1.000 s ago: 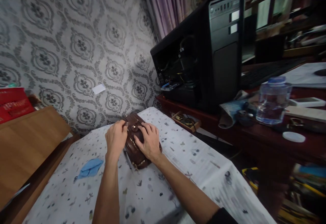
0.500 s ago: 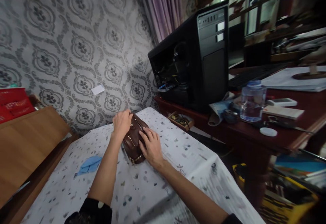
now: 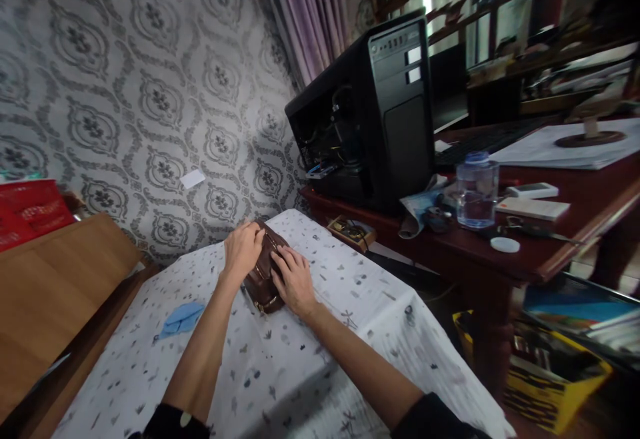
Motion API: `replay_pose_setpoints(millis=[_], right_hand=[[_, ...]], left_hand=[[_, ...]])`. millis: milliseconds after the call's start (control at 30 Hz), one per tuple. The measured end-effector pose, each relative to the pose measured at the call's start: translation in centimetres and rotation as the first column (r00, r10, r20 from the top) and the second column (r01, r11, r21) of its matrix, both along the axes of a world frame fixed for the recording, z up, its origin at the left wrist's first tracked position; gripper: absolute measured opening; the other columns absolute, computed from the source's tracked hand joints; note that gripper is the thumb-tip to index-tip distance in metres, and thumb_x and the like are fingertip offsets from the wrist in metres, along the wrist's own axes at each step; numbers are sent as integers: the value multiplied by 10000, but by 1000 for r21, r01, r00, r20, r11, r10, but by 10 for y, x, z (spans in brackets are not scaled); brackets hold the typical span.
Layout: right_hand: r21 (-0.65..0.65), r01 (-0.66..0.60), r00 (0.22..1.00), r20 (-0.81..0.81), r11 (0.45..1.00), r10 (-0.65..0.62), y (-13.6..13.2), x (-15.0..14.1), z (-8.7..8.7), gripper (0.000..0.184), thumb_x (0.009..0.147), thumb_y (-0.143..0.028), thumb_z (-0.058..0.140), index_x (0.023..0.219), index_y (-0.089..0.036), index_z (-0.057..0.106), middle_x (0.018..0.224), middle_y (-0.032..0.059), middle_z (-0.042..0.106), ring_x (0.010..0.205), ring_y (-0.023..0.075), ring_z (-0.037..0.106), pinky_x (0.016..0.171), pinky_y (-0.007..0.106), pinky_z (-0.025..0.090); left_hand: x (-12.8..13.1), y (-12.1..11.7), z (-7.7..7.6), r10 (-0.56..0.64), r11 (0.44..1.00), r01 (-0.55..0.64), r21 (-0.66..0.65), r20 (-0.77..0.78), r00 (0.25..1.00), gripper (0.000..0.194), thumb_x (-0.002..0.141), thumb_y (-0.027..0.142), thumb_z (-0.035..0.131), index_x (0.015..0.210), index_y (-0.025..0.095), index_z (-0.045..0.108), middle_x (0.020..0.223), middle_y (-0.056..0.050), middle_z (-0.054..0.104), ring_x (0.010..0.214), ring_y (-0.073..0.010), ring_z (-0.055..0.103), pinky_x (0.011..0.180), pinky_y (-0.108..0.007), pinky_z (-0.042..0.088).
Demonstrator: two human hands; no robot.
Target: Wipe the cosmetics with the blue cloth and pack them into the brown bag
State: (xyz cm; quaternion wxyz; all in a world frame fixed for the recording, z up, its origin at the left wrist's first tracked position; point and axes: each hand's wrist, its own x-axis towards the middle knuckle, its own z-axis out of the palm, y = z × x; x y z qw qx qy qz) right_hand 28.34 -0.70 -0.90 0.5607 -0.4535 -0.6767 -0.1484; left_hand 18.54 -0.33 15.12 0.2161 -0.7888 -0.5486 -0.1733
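A small brown leather bag [image 3: 261, 280] with gold metal trim lies on a table covered by a white patterned cloth [image 3: 325, 332]. My left hand [image 3: 242, 248] is closed over the bag's far left side, fingers curled onto its top. On the bag's right side rests my right hand [image 3: 294, 280], fingers bent and pressing near the top opening. Both hands hide most of the bag; only its near end and a strip between the hands show.
A blue cloth [image 3: 181, 319] lies on the table to the left. A wooden surface [image 3: 55, 286] borders the left. To the right stands a dark red desk [image 3: 525, 259] with an open black computer tower [image 3: 370, 112], a water bottle [image 3: 476, 189] and small clutter. A yellow box [image 3: 555, 366] sits below.
My left hand slid along the bag's top towards its far end and back a little. The right hand stayed on the bag. The view has pulled back and swung right.
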Motion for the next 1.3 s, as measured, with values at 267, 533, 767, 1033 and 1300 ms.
replay_pose_setpoints(millis=[267,533,767,1033,1300], right_hand=[[10,-10,999,-49,1000,10,3,0,-6,392,963,-315,496,1323,-172,563,1444,174,475,1333,302,409,1041,497,414],[-4,-19,998,-67,1000,19,3,-1,-8,449,923,-394,566,1313,-170,564,1467,188,428,1350,327,390,1060,518,408],[-30,-22,998,-64,999,20,6,-1,-10,460,931,-399,567,1343,-196,545,1485,177,417,1354,326,391,1050,523,422],[-29,-36,996,-84,999,34,5,-1,-9,478,919,-389,586,1339,-166,541,1469,200,431,1351,339,389,1054,538,422],[-70,-81,955,-292,994,57,1,-1,-5,370,958,-317,478,1291,-161,519,1435,198,429,1335,306,411,1087,527,412]], left_hand=[[-22,4,12,43,997,-42,-68,9,999,202,932,302,527,1056,230,669,1010,-82,722,967,-255,647,785,-312,436],[-32,10,18,-5,996,7,-84,30,1000,178,911,223,533,999,200,686,959,-70,734,943,-229,650,818,-297,435],[-24,-4,5,-92,992,97,-77,65,994,163,898,152,524,935,183,680,927,-62,738,903,-217,662,783,-286,442],[-18,-16,4,-72,989,75,-127,29,997,157,911,202,531,989,201,667,942,-63,735,896,-224,669,783,-295,456],[-2,-4,17,96,989,-106,-105,-103,990,299,930,325,526,1199,252,634,1061,-87,738,1016,-275,664,839,-335,463]])
